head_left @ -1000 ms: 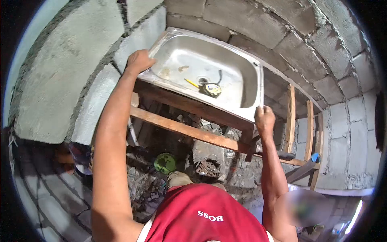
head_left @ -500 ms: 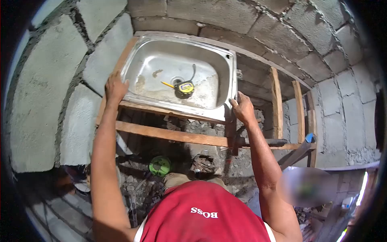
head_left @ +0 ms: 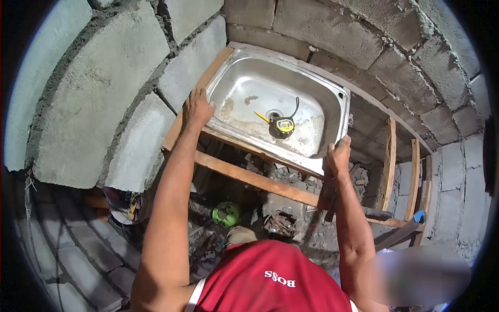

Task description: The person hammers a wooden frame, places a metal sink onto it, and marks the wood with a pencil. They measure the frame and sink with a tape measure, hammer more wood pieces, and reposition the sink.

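A stainless steel sink (head_left: pixel 270 86) rests on a wooden frame (head_left: pixel 257 181) against the block wall. Inside its basin, beside the drain, lie a yellow and black tape measure (head_left: pixel 282 127) and a yellow pencil (head_left: pixel 261 117). My left hand (head_left: pixel 198 109) is closed on the sink's left edge, by the wooden board there. At the front right corner, my right hand (head_left: pixel 339 157) grips the sink's rim with the thumb up. The undersides of both grips are hidden.
Upright wooden pieces (head_left: pixel 388 164) stand right of the sink. A dark pipe (head_left: pixel 400 232) with a blue end lies at the lower right. Below the frame are a green bowl (head_left: pixel 225 213) and rubble. Concrete block walls (head_left: pixel 332 39) surround the frame.
The view has turned, so the sink and both hands appear farther right and more tilted. My right hand sits slightly lower along the sink's right edge.
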Action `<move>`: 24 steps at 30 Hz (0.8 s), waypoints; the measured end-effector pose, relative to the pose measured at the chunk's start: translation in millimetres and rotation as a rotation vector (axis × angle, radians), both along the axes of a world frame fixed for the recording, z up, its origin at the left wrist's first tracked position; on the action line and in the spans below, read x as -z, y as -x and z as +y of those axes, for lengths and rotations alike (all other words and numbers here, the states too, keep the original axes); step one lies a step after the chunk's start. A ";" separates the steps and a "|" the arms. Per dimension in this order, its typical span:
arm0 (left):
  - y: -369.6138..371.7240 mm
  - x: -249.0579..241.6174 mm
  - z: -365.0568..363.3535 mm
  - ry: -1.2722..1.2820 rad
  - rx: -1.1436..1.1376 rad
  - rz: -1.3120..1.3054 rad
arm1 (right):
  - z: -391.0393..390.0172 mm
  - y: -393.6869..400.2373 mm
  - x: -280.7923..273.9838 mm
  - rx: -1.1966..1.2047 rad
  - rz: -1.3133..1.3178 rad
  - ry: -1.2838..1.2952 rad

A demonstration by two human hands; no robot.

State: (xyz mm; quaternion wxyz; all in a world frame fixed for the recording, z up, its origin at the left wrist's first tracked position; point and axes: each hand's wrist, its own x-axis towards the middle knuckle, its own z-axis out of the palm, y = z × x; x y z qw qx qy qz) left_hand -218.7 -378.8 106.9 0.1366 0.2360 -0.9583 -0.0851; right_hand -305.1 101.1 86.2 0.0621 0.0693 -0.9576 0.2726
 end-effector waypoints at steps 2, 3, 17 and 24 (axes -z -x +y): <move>-1.2 -4.6 1.3 -0.054 0.009 -0.015 | 5.6 4.9 10.6 -0.017 0.043 0.009; -0.8 -2.8 2.6 -0.023 -0.001 0.020 | 2.8 2.5 6.8 0.002 0.038 0.026; 4.9 -4.7 -2.1 -0.060 0.032 0.323 | 6.6 34.5 -0.7 0.148 0.025 0.167; 4.0 -6.4 3.2 -0.031 0.006 0.217 | 0.5 41.4 15.5 0.093 0.346 -0.034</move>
